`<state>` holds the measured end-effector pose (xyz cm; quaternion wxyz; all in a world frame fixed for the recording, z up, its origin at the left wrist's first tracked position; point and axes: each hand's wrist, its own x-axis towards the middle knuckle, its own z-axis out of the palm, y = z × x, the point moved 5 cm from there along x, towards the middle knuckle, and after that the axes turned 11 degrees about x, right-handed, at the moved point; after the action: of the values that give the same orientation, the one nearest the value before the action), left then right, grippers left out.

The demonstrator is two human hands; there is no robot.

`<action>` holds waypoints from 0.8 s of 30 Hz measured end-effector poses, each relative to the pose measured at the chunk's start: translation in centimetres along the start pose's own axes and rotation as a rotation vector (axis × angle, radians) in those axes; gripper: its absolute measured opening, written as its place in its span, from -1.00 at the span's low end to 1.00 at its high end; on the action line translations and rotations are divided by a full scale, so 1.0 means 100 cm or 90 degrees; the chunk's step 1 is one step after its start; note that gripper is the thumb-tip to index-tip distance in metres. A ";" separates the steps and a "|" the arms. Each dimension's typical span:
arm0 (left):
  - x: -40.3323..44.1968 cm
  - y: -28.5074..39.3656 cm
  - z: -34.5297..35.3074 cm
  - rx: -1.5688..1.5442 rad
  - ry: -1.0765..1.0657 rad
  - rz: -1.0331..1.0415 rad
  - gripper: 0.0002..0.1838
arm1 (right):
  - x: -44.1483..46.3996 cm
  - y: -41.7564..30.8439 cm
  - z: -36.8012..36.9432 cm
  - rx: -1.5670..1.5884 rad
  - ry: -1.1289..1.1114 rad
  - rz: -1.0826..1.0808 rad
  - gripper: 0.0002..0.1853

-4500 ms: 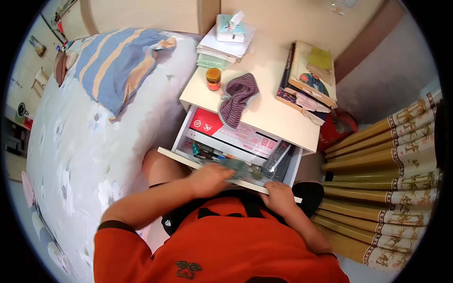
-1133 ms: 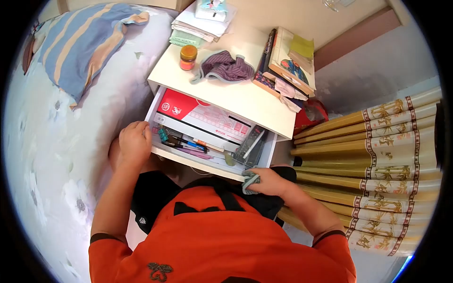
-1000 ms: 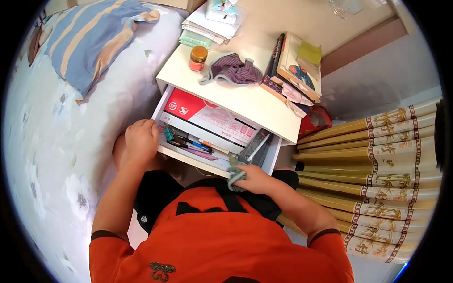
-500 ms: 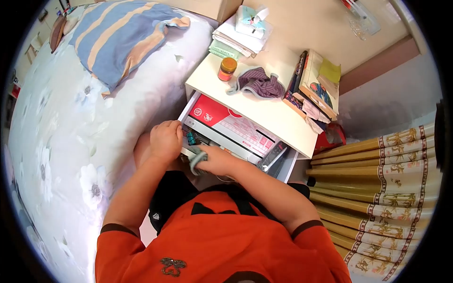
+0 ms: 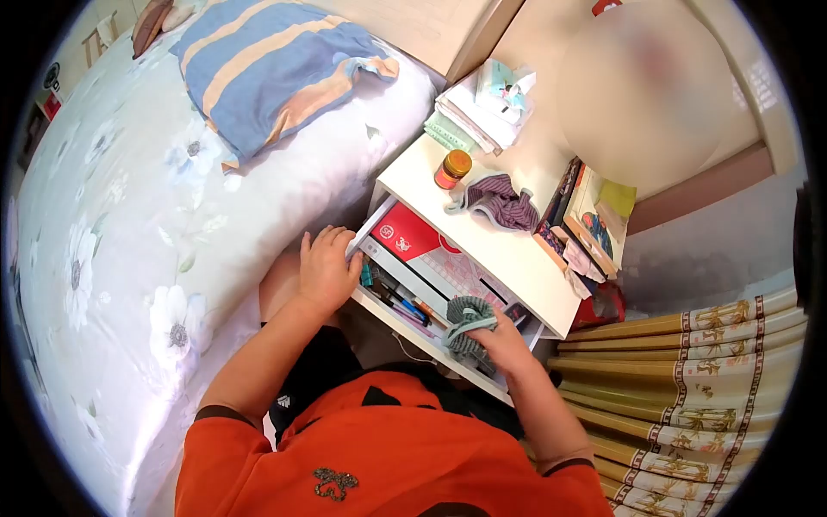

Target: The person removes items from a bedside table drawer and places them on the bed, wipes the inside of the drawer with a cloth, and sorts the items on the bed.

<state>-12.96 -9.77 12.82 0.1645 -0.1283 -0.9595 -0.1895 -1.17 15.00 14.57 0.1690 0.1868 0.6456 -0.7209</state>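
A grey-green striped cloth is bunched in my right hand, whose fingers close around it over the right part of the pulled-out drawer. My left hand lies at the drawer's front left corner, fingers stretched and a little apart, touching the edge. Inside the drawer, a red and white box fills the back. Several pens and a teal item lie along the front. A dark device shows partly beside the cloth.
On the white cabinet top stand a lidded jar, a purple striped cloth, and books. Folded linens with a tissue pack sit behind. The bed borders the left; a curtain hangs right.
My right hand has carried the cloth rightward along the drawer, uncovering the pens. My left hand's fingers have loosened and spread at the corner. The camera view has shifted.
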 end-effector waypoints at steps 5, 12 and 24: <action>-0.009 0.061 -0.017 -0.569 -0.228 -0.042 -0.41 | -0.006 -0.003 0.022 0.033 0.064 -0.143 -0.43; -0.026 0.095 0.001 -0.984 -0.407 -0.400 -0.58 | -0.042 -0.043 0.049 -0.262 -0.028 -0.422 -0.06; 0.043 -0.030 0.078 -0.126 -0.317 0.106 -0.50 | -0.265 0.212 -0.136 -0.322 0.558 0.298 -0.40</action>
<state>-19.87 -8.46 6.61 -0.0749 -0.2651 -0.9332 -0.2308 32.90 26.24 7.80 0.0800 0.5611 0.7498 -0.3415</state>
